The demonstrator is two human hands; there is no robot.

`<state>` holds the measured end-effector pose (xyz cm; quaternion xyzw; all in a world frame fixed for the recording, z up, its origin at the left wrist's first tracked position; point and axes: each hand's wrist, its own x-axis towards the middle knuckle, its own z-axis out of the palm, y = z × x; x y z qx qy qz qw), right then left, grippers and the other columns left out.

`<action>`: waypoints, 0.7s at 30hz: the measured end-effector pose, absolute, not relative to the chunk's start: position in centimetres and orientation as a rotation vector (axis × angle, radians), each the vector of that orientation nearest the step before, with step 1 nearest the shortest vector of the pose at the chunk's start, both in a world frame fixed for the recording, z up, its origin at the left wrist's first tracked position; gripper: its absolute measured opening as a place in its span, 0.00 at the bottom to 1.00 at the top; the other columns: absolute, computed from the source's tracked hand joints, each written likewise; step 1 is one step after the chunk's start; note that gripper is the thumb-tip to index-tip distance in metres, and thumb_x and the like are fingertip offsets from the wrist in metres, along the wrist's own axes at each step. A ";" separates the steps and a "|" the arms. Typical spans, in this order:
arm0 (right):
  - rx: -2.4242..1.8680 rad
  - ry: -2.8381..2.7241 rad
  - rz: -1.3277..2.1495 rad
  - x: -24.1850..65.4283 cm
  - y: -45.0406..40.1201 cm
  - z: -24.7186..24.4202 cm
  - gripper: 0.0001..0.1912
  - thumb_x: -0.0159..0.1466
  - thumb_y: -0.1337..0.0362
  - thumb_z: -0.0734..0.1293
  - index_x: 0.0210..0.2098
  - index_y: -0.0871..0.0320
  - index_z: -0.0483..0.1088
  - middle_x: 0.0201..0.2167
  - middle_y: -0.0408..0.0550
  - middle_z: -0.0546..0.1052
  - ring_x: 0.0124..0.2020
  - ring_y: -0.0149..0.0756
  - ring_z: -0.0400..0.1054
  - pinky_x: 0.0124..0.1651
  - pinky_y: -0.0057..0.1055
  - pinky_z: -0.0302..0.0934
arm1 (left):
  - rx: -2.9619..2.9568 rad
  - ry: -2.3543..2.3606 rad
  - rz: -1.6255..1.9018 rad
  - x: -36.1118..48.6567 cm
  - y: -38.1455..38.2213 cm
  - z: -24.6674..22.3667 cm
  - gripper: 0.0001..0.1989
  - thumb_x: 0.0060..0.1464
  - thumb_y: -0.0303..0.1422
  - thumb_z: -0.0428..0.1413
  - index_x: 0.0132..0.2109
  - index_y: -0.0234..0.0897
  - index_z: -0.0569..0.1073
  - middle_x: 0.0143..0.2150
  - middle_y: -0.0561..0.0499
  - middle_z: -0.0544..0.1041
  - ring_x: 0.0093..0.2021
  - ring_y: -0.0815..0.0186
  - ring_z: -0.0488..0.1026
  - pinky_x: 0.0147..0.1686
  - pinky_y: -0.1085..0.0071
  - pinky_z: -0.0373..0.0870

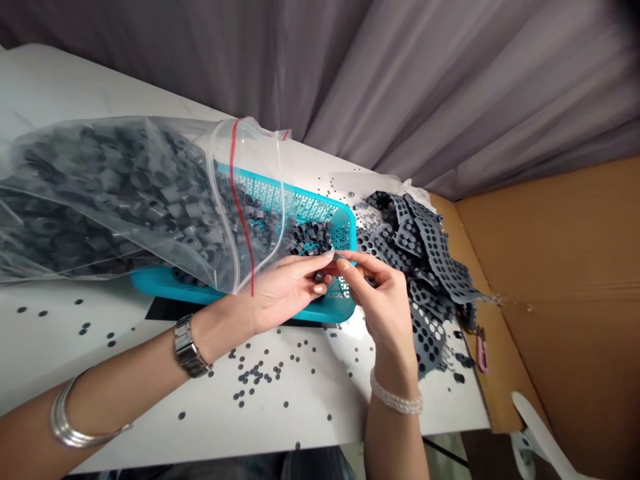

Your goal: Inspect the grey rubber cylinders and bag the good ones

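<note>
My left hand is in front of the right part of a turquoise basket, fingers closed, with a small dark-grey tube piece showing among them. Thumb and index finger of my right hand pinch a small dark piece against the left fingertips; its exact shape is mostly hidden. Inside the basket lie several short dark-grey tube pieces. A clear zip bag with a red line, full of similar short grey tubes, rests over the basket's left part.
Punched dark-grey sheets are heaped right of the basket. Small dark discs are scattered over the white table. A pink-handled tool lies by the cardboard on the right. A grey curtain hangs behind.
</note>
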<state>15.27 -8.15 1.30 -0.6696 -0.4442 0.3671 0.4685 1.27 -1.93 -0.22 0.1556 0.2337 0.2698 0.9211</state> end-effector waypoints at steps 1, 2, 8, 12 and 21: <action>-1.650 -1.102 0.902 15.3 -8.2 1.3 0.13 0.59 0.55 0.70 0.39 0.57 0.77 0.18 0.37 0.58 0.20 0.26 0.47 0.21 0.27 0.41 | 0.310 0.474 0.543 1.3 -1.9 -0.2 0.07 0.57 0.27 0.57 0.32 0.30 0.78 0.29 0.52 0.72 0.28 0.76 0.65 0.30 0.76 0.61; -1.641 -1.112 0.916 15.3 -8.2 1.4 0.13 0.60 0.54 0.69 0.36 0.58 0.77 0.18 0.37 0.58 0.20 0.26 0.46 0.21 0.27 0.40 | 0.301 0.468 0.535 1.2 -1.9 -0.3 0.07 0.56 0.28 0.57 0.32 0.30 0.78 0.29 0.52 0.72 0.28 0.76 0.66 0.29 0.76 0.61; -1.419 -0.993 1.141 15.4 -8.1 1.1 0.20 0.64 0.51 0.64 0.23 0.58 0.67 0.16 0.34 0.48 0.17 0.24 0.39 0.19 0.27 0.35 | 0.275 0.466 0.504 1.3 -1.8 -0.4 0.05 0.55 0.27 0.58 0.33 0.30 0.78 0.30 0.51 0.74 0.30 0.76 0.68 0.26 0.78 0.58; -1.349 -0.888 1.288 15.4 -7.9 1.3 0.13 0.62 0.56 0.68 0.28 0.59 0.71 0.16 0.33 0.46 0.17 0.22 0.37 0.18 0.25 0.33 | 0.292 0.463 0.512 1.4 -1.9 -0.4 0.06 0.55 0.28 0.59 0.30 0.31 0.77 0.29 0.52 0.74 0.30 0.75 0.67 0.27 0.77 0.59; -1.197 -0.691 1.391 15.1 -7.7 1.5 0.09 0.64 0.60 0.65 0.35 0.59 0.73 0.15 0.31 0.45 0.15 0.21 0.34 0.16 0.21 0.33 | 0.161 0.520 0.509 1.4 -1.7 -0.1 0.09 0.61 0.26 0.50 0.37 0.30 0.76 0.36 0.45 0.77 0.36 0.69 0.72 0.39 0.71 0.68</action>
